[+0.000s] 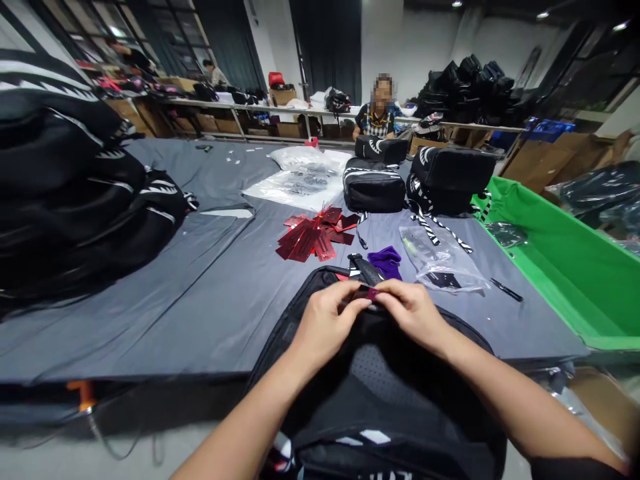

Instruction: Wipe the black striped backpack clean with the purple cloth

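Observation:
A black backpack leans upright against the near table edge, right in front of me, its top end on the table. Over its top, my left hand and my right hand meet with closed fingertips. Between them they pinch a small dark red tag, partly covered by the fingers. Just beyond the hands lie a black strap with a buckle and a crumpled purple cloth. Farther left is a fanned pile of shiny red hang tags.
Stacked black backpacks fill the table's left side. Black bags stand at the back right, near white plastic bags. A clear plastic bag and a black pen lie beside a green bin. A person is across the table.

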Available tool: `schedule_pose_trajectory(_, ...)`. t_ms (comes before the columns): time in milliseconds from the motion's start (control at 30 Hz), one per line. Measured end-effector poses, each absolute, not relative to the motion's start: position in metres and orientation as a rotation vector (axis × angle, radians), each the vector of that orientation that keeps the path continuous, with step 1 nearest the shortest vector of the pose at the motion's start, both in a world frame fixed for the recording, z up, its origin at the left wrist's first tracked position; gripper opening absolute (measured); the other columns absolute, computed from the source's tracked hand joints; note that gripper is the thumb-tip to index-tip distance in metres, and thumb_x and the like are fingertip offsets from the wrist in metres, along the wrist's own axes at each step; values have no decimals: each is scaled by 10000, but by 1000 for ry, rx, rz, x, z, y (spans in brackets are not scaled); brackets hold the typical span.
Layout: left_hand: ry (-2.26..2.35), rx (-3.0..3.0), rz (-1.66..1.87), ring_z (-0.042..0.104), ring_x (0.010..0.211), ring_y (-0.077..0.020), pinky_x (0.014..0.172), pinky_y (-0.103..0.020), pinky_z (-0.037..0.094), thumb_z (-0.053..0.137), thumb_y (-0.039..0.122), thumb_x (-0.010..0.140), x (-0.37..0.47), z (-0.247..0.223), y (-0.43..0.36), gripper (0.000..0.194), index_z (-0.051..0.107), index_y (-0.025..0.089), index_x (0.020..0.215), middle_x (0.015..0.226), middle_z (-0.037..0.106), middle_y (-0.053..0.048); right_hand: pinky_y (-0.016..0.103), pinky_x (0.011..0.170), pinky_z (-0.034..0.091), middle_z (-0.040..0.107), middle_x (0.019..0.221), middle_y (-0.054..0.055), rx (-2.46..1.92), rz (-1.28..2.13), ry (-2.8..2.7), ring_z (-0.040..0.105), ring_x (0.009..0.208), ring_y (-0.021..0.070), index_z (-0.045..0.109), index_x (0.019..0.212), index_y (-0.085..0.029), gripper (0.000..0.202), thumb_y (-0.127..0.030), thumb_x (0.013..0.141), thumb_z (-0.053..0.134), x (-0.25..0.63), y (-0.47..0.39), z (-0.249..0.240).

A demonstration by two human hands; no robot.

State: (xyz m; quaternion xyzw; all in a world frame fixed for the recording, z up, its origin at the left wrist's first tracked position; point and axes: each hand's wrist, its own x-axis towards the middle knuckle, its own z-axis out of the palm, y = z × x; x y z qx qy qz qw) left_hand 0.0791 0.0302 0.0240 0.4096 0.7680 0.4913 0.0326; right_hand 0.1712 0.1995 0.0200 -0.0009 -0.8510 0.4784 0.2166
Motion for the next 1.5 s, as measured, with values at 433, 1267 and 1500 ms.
schedule_pose_trajectory(433,2406,1634,1341,658,824,-142,762,-230,514,559,316,924,73,4,-13,165,658,191,882,874,706,-21,227,656,447,643,761,-13,346,1859,-2584,574,693,124,660,854,-173,106,-230,873,573,172,192,32)
schedule_pose_trajectory(1267,2900,2283,996,550,1036,-313,873,-451,451,544,302,906,56,-49,-38,161,581,177,1001,1035,548,-125,193,573,336,631,780,-41,225,1036,-3092,574,744,100,552,794,-186,71,-129,835,554,112,167,3)
schedule_pose_trajectory(1500,3196,1760,814,412,1289,-451,993,-617,398,445,424,937,77,-49,-37,402,510,133,1208,1356,434,-243,240,505,336,681,912,23,405,546,-3399,613,819,179,668,939,-205,173,-176,851,521,97,160,16)
